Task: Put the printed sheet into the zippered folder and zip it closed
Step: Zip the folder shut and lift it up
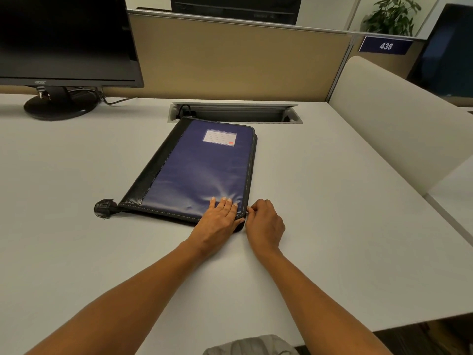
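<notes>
A blue zippered folder [199, 170] with black edging and a white label lies closed flat on the white desk [332, 213]. My left hand [217, 219] presses flat on the folder's near right corner, fingers spread. My right hand [265, 224] sits just right of that corner, its fingertips pinched on the small zipper pull [249, 207] at the folder's edge. A black strap tab [103, 208] sticks out at the folder's near left corner. No printed sheet is visible.
A black monitor [64, 39] on a round stand [60, 105] stands at the back left, with cables behind. A grey cable tray slot [234, 112] lies just behind the folder. A beige partition [230, 60] closes the back and a white divider [396, 119] the right.
</notes>
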Available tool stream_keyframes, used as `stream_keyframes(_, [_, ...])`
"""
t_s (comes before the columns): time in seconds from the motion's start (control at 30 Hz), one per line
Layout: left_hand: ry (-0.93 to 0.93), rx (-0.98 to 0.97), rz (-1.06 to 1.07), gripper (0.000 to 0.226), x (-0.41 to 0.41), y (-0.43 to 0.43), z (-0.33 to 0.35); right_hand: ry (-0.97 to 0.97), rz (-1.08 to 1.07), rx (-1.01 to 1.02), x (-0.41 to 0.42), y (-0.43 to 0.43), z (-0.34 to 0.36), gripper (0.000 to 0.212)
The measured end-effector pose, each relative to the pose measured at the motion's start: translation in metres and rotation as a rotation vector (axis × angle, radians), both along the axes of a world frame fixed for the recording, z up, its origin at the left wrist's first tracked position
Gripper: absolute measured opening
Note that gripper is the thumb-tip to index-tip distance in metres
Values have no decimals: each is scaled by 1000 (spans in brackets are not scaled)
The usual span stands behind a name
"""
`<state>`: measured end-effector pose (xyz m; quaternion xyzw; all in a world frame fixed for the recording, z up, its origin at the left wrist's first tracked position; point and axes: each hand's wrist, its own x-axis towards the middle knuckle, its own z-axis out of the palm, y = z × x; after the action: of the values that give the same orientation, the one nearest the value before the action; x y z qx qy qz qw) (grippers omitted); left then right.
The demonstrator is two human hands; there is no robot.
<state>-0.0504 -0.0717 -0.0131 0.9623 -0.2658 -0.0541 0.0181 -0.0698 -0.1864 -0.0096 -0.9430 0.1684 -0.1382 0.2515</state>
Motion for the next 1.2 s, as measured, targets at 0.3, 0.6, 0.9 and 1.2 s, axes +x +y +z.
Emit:
stream_keyframes(0.3, [-7,-1,-7,54,2,-1,-2,-4,-23,6,4,0,-3,15])
stream_keyframes(0.6, [-31,-53,33,54,-2,-2,-2,-60,84,104,5,-17,-3,17])
stream_keyframes(0.9, [-21,-88,-9,52,3,17,5,-44,281,201,6,-22,-1,17])
stream_keyframes(1.2, [-9,-414,-93,87,-4,88,9,-38,476,172,1,15,-3,19])
